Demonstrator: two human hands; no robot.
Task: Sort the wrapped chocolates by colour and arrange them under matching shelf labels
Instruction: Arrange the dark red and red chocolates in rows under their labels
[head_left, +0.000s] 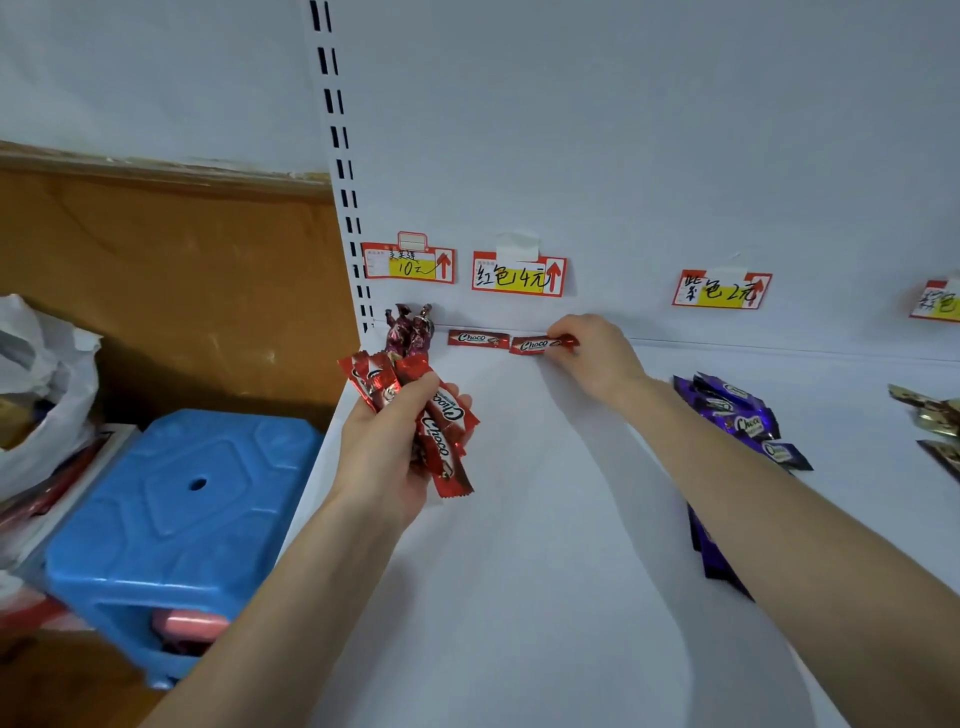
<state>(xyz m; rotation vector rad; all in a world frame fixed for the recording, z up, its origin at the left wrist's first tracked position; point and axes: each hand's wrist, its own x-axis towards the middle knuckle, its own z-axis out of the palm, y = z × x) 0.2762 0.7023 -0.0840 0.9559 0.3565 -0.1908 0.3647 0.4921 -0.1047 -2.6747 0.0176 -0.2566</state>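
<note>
The right hand reaches to the back edge of the white shelf. Its grip is closed in a pinch, thumb and fingertips on the right end of one red foil-wrapped chocolate bar printed "Choco", which lies flat along that edge. Just left of it, end to end and almost touching, lies a second red "Choco" bar, free of any hand. Both sit under the red-and-yellow paper label handwritten "红色4元".

The left hand is held above the shelf's left edge. Its grip is curled round a fanned bundle of red "Choco" bars. At least four show; overlap hides the exact count.

In the back left corner stand two dark maroon twist-wrapped sweets, under a label reading "10元"; its smaller writing is unclear. Four labels are taped to the back panel in all. The third label reads "紫色2元", and the fourth label is cut off at the frame's right side.

Toward the right of the shelf lies a loose pile of purple "Choco" bars, partly behind the right forearm, too jumbled to count. Near the right edge lie a few gold-and-brown wrapped pieces.

Beside the shelf, at the left, are one blue plastic stool and one white plastic bag.
</note>
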